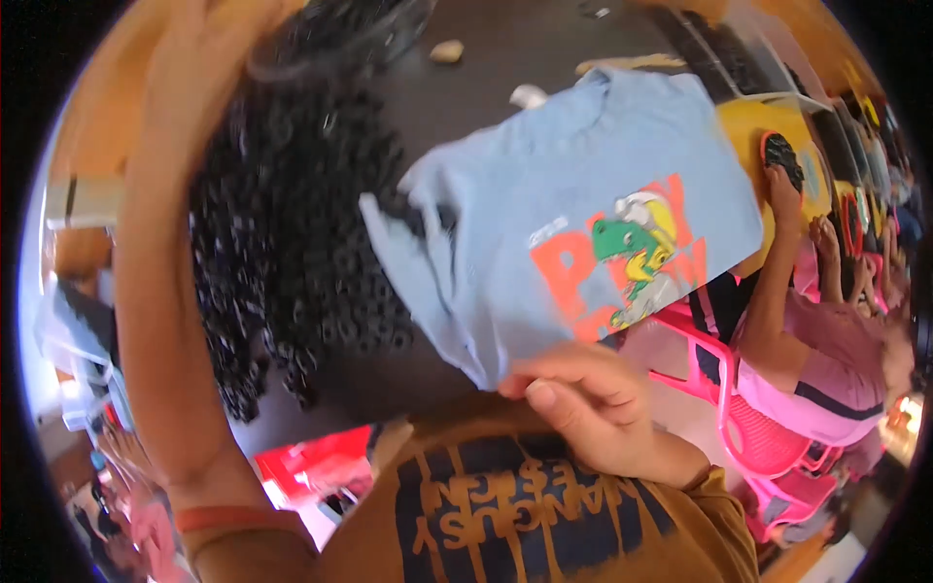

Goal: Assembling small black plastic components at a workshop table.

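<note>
My left arm reaches up along the left side. My left hand [209, 39] is at the top edge, beside a clear container [335, 44] holding black pieces; its fingers are blurred and partly cut off. Below that container spreads a large heap of small black ring-shaped pieces [311, 233]. A light blue T-shirt [505, 204] with a printed green dinosaur lies on the dark table, right of the heap. My right hand [588, 403] is closed in front of my body, thumb and fingers curled together. Its fingertips meet the shirt's near corner; anything between them is hidden.
The dark tabletop [505, 39] carries a small tan piece [447, 51]. Trays [724, 53] stand at the far right. A co-worker's hand [782, 194] holds a dark round object with an orange rim [780, 160]. Pink chairs [768, 437] and a red object [316, 466] sit beyond the table edge.
</note>
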Available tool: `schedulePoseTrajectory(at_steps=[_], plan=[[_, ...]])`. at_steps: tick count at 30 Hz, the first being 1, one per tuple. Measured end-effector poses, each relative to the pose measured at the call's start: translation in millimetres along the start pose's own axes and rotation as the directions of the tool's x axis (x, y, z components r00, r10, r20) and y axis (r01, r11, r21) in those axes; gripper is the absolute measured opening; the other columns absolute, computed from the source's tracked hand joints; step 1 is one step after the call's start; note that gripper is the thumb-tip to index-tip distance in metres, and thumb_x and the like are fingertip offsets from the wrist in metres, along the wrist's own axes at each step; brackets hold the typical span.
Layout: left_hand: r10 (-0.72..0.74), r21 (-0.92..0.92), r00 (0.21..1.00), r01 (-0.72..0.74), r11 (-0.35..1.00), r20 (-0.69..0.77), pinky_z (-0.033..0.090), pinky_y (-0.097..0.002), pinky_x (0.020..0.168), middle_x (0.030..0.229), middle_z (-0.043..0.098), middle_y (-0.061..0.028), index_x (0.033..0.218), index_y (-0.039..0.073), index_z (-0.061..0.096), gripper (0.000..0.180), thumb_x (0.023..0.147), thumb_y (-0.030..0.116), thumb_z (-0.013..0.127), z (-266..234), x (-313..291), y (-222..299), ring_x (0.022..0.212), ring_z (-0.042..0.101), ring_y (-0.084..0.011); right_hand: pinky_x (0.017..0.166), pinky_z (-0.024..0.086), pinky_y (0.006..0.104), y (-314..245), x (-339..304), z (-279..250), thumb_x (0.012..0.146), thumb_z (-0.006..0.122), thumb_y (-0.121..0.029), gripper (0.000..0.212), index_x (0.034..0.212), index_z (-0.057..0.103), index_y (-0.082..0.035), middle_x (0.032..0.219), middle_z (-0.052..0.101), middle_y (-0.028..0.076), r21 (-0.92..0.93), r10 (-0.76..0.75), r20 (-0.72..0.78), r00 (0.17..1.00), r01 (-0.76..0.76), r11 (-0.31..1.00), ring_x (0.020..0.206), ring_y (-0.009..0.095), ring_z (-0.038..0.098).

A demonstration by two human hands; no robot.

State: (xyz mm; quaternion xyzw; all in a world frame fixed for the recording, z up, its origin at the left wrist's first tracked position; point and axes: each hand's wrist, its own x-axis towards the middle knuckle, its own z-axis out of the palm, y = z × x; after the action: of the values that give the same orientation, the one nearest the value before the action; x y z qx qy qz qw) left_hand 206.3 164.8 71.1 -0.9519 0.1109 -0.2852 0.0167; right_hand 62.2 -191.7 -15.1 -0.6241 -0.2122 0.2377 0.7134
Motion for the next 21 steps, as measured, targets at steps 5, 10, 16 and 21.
schedulePoseTrajectory(at_steps=[5,10,16,21], plan=[[-0.378,-0.385,0.905,0.426,0.819,0.197,0.046,-0.0274,0.083,0.106,0.064,-0.0087,0.109,0.002,0.063,0.024,0.087,0.011,0.058,-33,-79,80,0.092,0.059,-0.0135,0.066,0.048,0.0248,9,3,1,0.088,0.057,0.001,0.017,0.104,0.062,0.004,0.088,0.067,0.012,-0.048,-0.007,-0.073,0.997,0.004,0.999,0.074,0.016,0.063],[-0.449,-0.287,0.890,0.453,0.844,0.087,0.046,-0.0294,0.082,0.098,0.064,-0.0155,0.095,-0.002,0.065,0.019,0.078,-0.007,0.059,-62,-195,115,0.091,0.062,-0.0239,0.066,0.048,0.0255,9,9,20,0.086,0.059,0.002,0.019,0.104,0.062,0.003,0.087,0.067,0.011,-0.103,-0.012,0.032,0.999,0.015,0.995,0.074,0.017,0.063],[-0.590,-0.241,0.800,0.598,0.765,0.113,0.044,-0.0327,0.076,0.097,0.059,-0.0098,0.096,0.002,0.067,0.025,0.071,-0.001,0.069,-68,-253,157,0.083,0.055,-0.0236,0.065,0.049,0.0260,10,15,49,0.084,0.060,0.003,0.019,0.103,0.063,0.003,0.085,0.067,0.011,-0.125,-0.048,0.086,0.995,0.059,0.990,0.074,0.018,0.064],[-0.457,-0.066,0.877,0.470,0.880,0.146,0.032,-0.0338,0.075,0.090,0.055,-0.0040,0.096,0.005,0.067,0.031,0.068,0.015,0.076,-53,-237,150,0.079,0.050,-0.0201,0.063,0.049,0.0272,10,14,59,0.083,0.060,0.004,0.020,0.102,0.064,0.003,0.083,0.067,0.011,-0.130,-0.094,0.163,0.982,0.116,0.985,0.071,0.020,0.064]])
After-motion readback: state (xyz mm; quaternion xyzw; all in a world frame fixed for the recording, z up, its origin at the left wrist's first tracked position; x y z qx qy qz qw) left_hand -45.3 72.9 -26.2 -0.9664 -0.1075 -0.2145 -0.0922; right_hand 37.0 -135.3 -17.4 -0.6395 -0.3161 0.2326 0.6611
